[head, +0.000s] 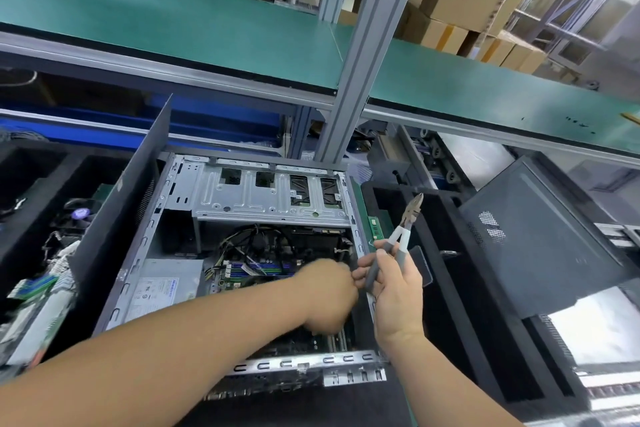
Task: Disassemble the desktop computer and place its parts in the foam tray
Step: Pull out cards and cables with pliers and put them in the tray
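The open desktop computer case [180,191] lies in the middle, with its silver drive cage [242,194], power supply [162,288] and motherboard with cables [256,263] showing. My left hand [329,295] reaches inside the case over the motherboard, blurred, fingers curled down; what it grips is hidden. My right hand [394,288] hovers at the case's right edge, shut on grey-handled pliers [401,232] whose jaws point up. A black foam tray [446,274] lies to the right, with a green memory stick [375,227] in one slot.
A second black foam tray [31,184] at the left holds a fan, cables and green boards. A dark side panel [117,215] stands against the case's left side. Another black computer case [547,239] sits at the right. An aluminium post [360,52] and green shelf [173,17] rise behind.
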